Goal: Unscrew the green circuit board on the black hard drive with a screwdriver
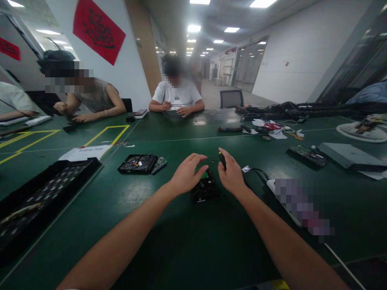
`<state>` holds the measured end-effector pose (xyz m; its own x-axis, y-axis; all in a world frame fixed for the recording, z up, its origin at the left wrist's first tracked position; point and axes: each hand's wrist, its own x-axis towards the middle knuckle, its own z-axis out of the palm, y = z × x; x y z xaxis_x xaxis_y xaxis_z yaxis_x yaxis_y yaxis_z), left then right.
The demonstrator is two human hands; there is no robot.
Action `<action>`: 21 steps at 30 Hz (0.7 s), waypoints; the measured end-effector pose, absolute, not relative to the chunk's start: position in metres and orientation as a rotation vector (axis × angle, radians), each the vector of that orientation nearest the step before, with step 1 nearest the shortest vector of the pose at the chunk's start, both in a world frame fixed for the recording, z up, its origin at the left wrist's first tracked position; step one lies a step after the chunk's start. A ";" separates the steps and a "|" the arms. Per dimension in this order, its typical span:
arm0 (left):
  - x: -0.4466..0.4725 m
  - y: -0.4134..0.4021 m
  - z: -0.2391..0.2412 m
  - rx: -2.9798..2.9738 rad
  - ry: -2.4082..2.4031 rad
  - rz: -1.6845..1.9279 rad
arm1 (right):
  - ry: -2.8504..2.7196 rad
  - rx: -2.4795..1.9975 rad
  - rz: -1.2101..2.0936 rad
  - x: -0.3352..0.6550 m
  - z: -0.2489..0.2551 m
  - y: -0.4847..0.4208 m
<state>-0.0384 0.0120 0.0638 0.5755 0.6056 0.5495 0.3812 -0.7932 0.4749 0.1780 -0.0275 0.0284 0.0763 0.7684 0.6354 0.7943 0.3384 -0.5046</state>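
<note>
A black hard drive (207, 191) lies on the green table in front of me, part of its green circuit board showing between my hands. My left hand (189, 173) hovers at the drive's upper left, thumb and fingers apart with nothing between them. In my right hand (231, 173), just right of the drive, is a dark-handled tool with a yellow end (222, 159), seemingly a screwdriver; its tip cannot be made out. A few tiny bits, perhaps screws (212, 161), lie beyond the drive. To the left sits an opened drive case (137, 164) beside a loose circuit board (159, 164).
A long black tray (45, 193) holding small parts runs along the left. On the right are a white power strip (284, 203) with a cable, another hard drive (306, 156) and a grey metal box (352, 157). Co-workers sit across the table (169, 129).
</note>
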 end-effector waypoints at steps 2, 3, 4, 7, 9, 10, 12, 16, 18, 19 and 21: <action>-0.047 0.001 0.045 2.535 0.911 1.021 | -1.676 -1.496 0.001 0.181 0.023 -0.023; -0.051 -0.005 0.036 2.546 0.938 1.005 | -1.670 -1.543 0.029 0.183 0.020 -0.022; -0.054 -0.010 0.029 2.561 0.954 0.988 | -1.670 -1.587 0.056 0.184 0.017 -0.020; -0.057 -0.023 0.016 2.603 0.995 0.921 | -1.658 -1.677 0.082 0.191 0.008 -0.015; -0.053 -0.029 0.014 2.591 1.070 0.916 | -1.673 -1.670 0.059 0.196 0.004 -0.013; -0.050 -0.032 0.014 2.591 1.104 0.896 | -1.690 -1.654 0.051 0.197 0.002 -0.011; -0.044 -0.037 0.012 2.578 1.174 0.856 | -1.748 -1.591 0.090 0.198 -0.001 -0.009; -0.037 -0.044 0.004 2.558 1.228 0.822 | -1.815 -1.447 0.283 0.193 -0.004 -0.007; -0.037 -0.044 0.000 2.551 1.244 0.821 | -1.834 -1.416 0.396 0.189 -0.005 -0.006; -0.037 -0.043 -0.001 2.542 1.256 0.817 | -1.844 -1.398 0.457 0.188 -0.005 -0.006; -0.038 -0.041 -0.001 2.526 1.290 0.807 | -1.865 -1.370 0.575 0.186 -0.005 -0.005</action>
<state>-0.0381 -0.0408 -0.0008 0.4723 0.7950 0.3807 0.6900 -0.6022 0.4015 0.1860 -0.0048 -0.0047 -0.1564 0.9416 0.2981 0.6106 0.3294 -0.7202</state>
